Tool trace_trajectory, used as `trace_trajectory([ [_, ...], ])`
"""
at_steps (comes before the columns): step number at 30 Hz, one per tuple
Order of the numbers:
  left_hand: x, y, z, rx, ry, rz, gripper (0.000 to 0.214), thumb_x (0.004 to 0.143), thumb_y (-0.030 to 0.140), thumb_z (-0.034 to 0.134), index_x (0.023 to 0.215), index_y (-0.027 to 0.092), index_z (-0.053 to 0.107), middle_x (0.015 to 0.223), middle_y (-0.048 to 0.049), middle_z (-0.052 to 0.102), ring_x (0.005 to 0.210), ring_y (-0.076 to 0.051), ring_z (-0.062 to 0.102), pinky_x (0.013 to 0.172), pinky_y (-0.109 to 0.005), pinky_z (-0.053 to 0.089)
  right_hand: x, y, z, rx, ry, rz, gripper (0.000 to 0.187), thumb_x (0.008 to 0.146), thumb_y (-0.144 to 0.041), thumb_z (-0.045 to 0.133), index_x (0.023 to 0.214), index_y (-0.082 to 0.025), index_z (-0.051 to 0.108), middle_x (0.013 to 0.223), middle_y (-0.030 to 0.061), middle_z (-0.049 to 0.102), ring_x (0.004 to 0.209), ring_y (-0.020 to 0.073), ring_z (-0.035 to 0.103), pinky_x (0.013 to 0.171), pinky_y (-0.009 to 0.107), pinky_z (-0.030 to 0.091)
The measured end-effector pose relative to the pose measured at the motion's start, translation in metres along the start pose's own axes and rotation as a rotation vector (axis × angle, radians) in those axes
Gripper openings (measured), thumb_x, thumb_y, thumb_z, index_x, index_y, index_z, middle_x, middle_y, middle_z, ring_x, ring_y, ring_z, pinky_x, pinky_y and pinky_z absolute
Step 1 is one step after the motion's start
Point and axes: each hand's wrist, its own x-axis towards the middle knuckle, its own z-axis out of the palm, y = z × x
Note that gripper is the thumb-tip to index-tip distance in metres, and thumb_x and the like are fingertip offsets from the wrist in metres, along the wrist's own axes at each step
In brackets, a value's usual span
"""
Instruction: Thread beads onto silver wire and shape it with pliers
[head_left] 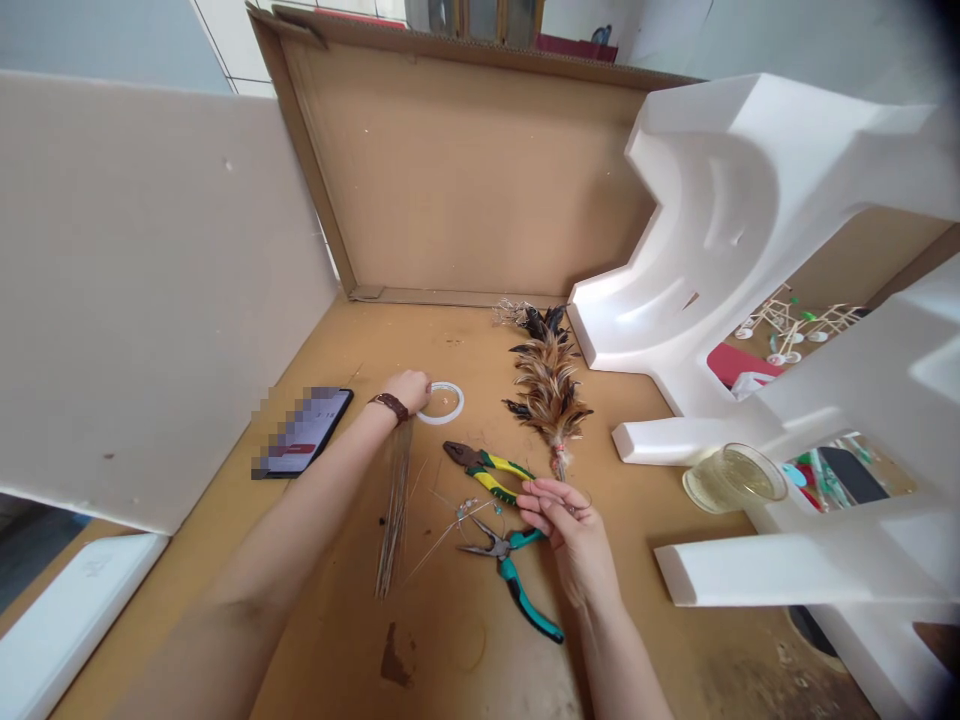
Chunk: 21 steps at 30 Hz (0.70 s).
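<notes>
My left hand [409, 390], with a brown bracelet on its wrist, is closed at the left edge of a white ring [442, 422] lying on the table. Its fingertips are mostly hidden, so what they hold cannot be made out. Small bits lie inside the ring. My right hand [566, 520] pinches what looks like a thin wire between thumb and fingers, palm turned up. Beneath and beside it lie yellow-green combination pliers [499, 462] and teal long-nose pliers [517, 585] with their handles apart. Small beads on fine wire [469, 508] lie between the two pliers.
A bundle of thin wires [390, 530] and a phone [307, 430] lie on the left. A brown-black feather bunch [551, 380] lies at the back. On the right, a glass of pale liquid [731, 480] stands by white foam packing [705, 200]. Cardboard [465, 170] walls the rear.
</notes>
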Motion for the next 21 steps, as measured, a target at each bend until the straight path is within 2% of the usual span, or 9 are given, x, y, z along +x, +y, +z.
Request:
trace_trajectory([
  [4, 0.0, 0.005, 0.005, -0.077, 0.004, -0.029, 0.029, 0.085, 0.028, 0.05, 0.112, 0.016, 0.052, 0.113, -0.0084, 0.055, 0.095, -0.02, 0.056, 0.079, -0.04, 0.048, 0.0, -0.001, -0.001, 0.013, 0.0, -0.005, 0.018, 0.069, -0.023, 0.068, 0.086, -0.016, 0.067, 0.094, 0.0094, 0.07, 0.082, 0.0188, 0.067, 0.073, 0.028, 0.052],
  [8, -0.006, 0.012, 0.0, -0.287, 0.004, -0.019, 0.029, 0.085, 0.028, 0.051, 0.11, 0.015, 0.052, 0.111, -0.0082, 0.055, 0.094, -0.02, 0.056, 0.078, -0.04, 0.048, -0.001, -0.001, 0.001, -0.016, 0.012, -0.001, 0.022, 0.066, -0.024, 0.072, 0.086, -0.016, 0.067, 0.092, 0.0081, 0.07, 0.08, 0.0183, 0.067, 0.072, 0.028, 0.053],
  [12, -0.033, 0.036, -0.004, -0.642, -0.014, 0.078, 0.017, 0.078, 0.028, 0.058, 0.088, 0.013, 0.058, 0.09, -0.0081, 0.062, 0.085, -0.019, 0.058, 0.074, -0.031, 0.046, -0.003, -0.001, 0.006, -0.082, 0.042, -0.012, 0.024, 0.061, -0.026, 0.076, 0.081, -0.016, 0.068, 0.079, 0.0058, 0.071, 0.07, 0.0174, 0.067, 0.068, 0.029, 0.053],
  [14, -0.055, 0.056, 0.0, -0.873, -0.07, 0.162, 0.019, 0.076, 0.031, 0.057, 0.086, 0.016, 0.055, 0.078, -0.0036, 0.062, 0.073, -0.015, 0.059, 0.066, -0.026, 0.046, -0.004, -0.001, 0.007, -0.108, 0.056, -0.021, 0.023, 0.059, -0.027, 0.077, 0.078, -0.016, 0.069, 0.074, 0.0039, 0.07, 0.066, 0.0165, 0.066, 0.065, 0.028, 0.053],
  [17, -0.088, 0.086, 0.01, -1.214, -0.231, 0.28, 0.023, 0.075, 0.037, 0.055, 0.085, 0.017, 0.053, 0.073, -0.0004, 0.06, 0.06, -0.009, 0.055, 0.055, -0.02, 0.044, -0.004, 0.0, 0.006, -0.149, 0.084, -0.039, 0.022, 0.059, -0.027, 0.077, 0.077, -0.017, 0.07, 0.063, 0.0007, 0.067, 0.059, 0.0139, 0.063, 0.06, 0.026, 0.051],
  [21, -0.11, 0.106, 0.02, -1.543, -0.455, 0.348, 0.022, 0.071, 0.035, 0.06, 0.076, 0.015, 0.053, 0.068, 0.0003, 0.054, 0.053, -0.006, 0.049, 0.045, -0.016, 0.037, -0.004, 0.003, 0.003, -0.206, 0.063, -0.078, 0.019, 0.066, -0.029, 0.072, 0.081, -0.018, 0.07, 0.055, -0.0009, 0.063, 0.054, 0.0117, 0.059, 0.058, 0.024, 0.048],
])
